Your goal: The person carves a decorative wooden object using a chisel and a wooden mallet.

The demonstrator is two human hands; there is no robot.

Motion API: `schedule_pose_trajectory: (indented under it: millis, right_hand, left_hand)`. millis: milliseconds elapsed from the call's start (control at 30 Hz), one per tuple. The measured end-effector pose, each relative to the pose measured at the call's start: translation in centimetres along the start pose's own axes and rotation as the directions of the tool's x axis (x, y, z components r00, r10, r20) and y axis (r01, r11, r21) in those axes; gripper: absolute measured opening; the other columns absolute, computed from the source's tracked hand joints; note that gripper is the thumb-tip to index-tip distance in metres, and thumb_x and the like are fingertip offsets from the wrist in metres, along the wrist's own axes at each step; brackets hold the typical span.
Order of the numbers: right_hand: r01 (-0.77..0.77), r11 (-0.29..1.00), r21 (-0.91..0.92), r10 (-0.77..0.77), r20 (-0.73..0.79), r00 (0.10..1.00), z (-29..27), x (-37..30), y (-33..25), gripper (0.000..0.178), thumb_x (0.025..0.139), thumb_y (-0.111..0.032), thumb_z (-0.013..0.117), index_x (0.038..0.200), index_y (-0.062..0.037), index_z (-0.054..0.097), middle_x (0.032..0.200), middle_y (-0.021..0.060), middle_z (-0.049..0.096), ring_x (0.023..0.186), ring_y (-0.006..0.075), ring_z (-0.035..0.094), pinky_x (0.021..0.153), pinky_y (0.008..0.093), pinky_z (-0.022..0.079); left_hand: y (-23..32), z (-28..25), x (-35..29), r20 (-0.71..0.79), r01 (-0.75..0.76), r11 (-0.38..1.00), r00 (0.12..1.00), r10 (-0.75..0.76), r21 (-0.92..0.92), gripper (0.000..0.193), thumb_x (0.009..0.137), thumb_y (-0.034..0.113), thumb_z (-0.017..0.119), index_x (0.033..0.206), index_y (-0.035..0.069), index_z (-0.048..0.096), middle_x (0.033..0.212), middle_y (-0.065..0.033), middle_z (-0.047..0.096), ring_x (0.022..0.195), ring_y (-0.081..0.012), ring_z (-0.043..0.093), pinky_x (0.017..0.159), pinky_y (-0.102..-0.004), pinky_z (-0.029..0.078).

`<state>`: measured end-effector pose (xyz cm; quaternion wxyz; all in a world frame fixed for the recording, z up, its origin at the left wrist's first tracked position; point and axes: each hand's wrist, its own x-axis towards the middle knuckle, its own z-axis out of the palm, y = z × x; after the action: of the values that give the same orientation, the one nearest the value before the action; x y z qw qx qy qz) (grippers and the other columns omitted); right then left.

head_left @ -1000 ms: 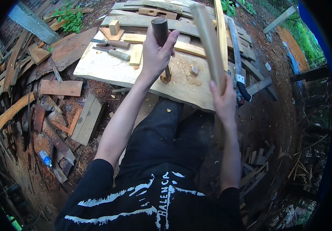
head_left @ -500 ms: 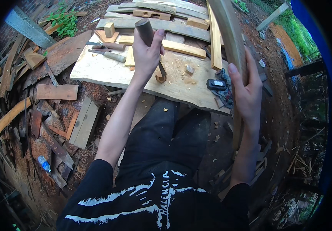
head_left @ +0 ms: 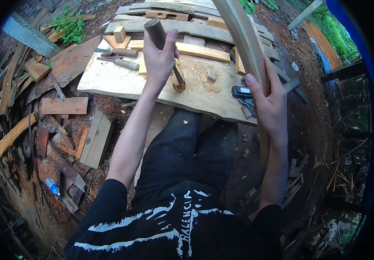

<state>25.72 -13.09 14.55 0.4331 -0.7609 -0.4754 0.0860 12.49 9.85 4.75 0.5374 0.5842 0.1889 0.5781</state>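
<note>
My left hand is wrapped round the dark handle of a chisel. The chisel stands tilted, its blade running down to a small wooden block near the front edge of the plank workbench. In my right hand is a long, thick wooden bar, raised close to the camera, with the thumb on one side and the fingers round the other. The bar's upper end runs out of the picture. Wood chips lie about the block, and a small wood offcut sits to its right.
More hand tools with wooden handles lie at the bench's left. A black device rests at the right, partly behind my right hand. Beams and boards are stacked at the back. Scrap wood and a plastic bottle lie left on the ground.
The upper part of the wooden bar has swung left, and my right hand has shifted slightly. My left hand and the chisel appear a little further left; the whole view has also shifted slightly.
</note>
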Motion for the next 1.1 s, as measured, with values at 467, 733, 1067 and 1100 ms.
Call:
schedule_pose_trajectory:
  millis: [467, 733, 1067, 1100]
  right_hand:
    - [0.044, 0.999, 0.0, -0.044, 0.008, 0.999, 0.5, 0.1, 0.6, 0.068, 0.1, -0.032, 0.069, 0.153, 0.0037, 0.044, 0.119, 0.0264, 0.071, 0.106, 0.0243, 0.071, 0.094, 0.039, 0.055]
    - [0.033, 0.999, 0.021, -0.034, 0.011, 0.999, 0.9, -0.1, 0.8, 0.068, 0.099, -0.03, 0.07, 0.153, 0.0031, 0.045, 0.121, 0.0279, 0.07, 0.111, 0.0264, 0.071, 0.098, 0.0387, 0.053]
    - [0.024, 1.0, 0.017, -0.024, 0.028, 0.999, 1.2, -0.1, 0.5, 0.068, 0.1, -0.03, 0.069, 0.155, 0.0004, 0.043, 0.131, 0.0274, 0.066, 0.12, 0.0271, 0.067, 0.104, 0.0403, 0.05]
    - [0.087, 0.996, -0.017, -0.087, 0.016, 0.996, 1.1, 0.1, 0.5, 0.067, 0.1, -0.03, 0.068, 0.154, 0.0007, 0.044, 0.135, 0.0267, 0.065, 0.123, 0.0274, 0.065, 0.105, 0.0406, 0.049]
  left_hand:
    - [0.0, 0.2, 0.0, 0.016, 0.006, 1.0, 1.0, -0.005, -0.013, 0.029, 0.106, 0.029, 0.064, 0.097, 0.007, 0.047, 0.06, 0.0004, 0.053, 0.048, -0.0074, 0.052, 0.043, -0.0228, 0.04]
    - [0.1, 0.1, 0.0, 0.007, 0.001, 1.0, 1.0, -0.001, -0.003, 0.029, 0.106, 0.029, 0.064, 0.097, 0.007, 0.047, 0.06, 0.0003, 0.053, 0.048, -0.0077, 0.052, 0.044, -0.0232, 0.041]
    - [0.1, 0.1, -0.2, 0.017, 0.005, 1.0, 1.0, -0.005, -0.01, 0.027, 0.106, 0.027, 0.064, 0.098, 0.006, 0.048, 0.061, -0.0001, 0.053, 0.048, -0.0079, 0.052, 0.044, -0.0231, 0.041]
    - [0.1, 0.2, -0.3, 0.025, 0.001, 1.0, 1.0, -0.001, 0.01, 0.026, 0.106, 0.026, 0.063, 0.099, 0.006, 0.048, 0.061, -0.0003, 0.053, 0.049, -0.0079, 0.053, 0.045, -0.0231, 0.041]
